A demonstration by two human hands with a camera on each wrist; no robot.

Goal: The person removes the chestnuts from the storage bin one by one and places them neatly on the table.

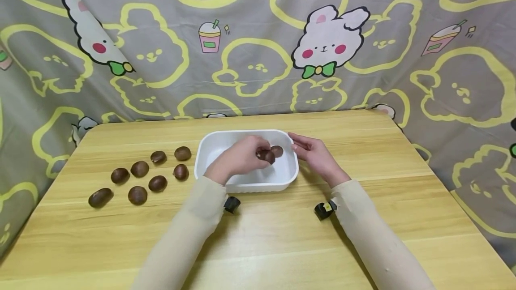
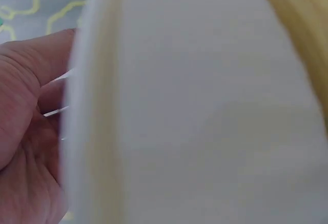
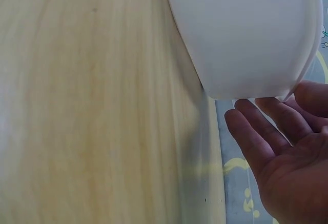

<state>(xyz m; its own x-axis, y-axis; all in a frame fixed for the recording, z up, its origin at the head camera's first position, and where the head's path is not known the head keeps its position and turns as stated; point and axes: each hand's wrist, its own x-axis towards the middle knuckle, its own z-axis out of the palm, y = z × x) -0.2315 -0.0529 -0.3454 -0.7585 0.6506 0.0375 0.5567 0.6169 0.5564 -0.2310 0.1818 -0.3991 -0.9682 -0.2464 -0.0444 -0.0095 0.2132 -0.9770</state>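
Observation:
A white rectangular plastic tray stands on the table and holds a few brown chestnuts at its right part. My left hand reaches into it from the near left, thumb and fingers pinching a chestnut there. The left wrist view is mostly filled by the blurred tray wall, which hides the fingertips. At the tray's right end my right hand touches the outer wall, its fingers fairly straight; the right wrist view shows the fingertips beside the tray end.
Several loose chestnuts lie in two rough rows on the wooden table left of the tray. A patterned grey cloth hangs behind and beside the table. Small black wrist cameras sit below both wrists.

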